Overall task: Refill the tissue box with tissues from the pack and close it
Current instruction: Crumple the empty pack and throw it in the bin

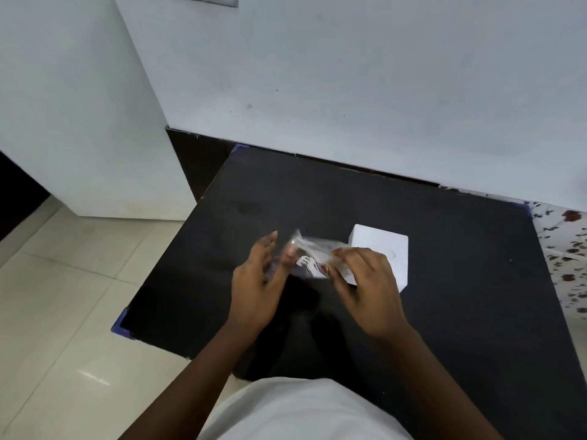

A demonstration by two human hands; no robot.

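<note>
A small clear plastic tissue pack (309,257) with a dark printed label is held above the black table (444,281), blurred by motion. My left hand (257,287) grips its left end with thumb and fingers. My right hand (368,284) pinches its right end. Just behind my right hand stands a white cube-shaped tissue box (381,249) with an oval opening on its top; its near lower part is hidden by my right hand.
A white wall (349,90) runs along the table's far edge, with a white panel (79,122) to the left. Cream floor tiles (57,312) lie left of the table. A floral cloth (565,249) shows at the right edge.
</note>
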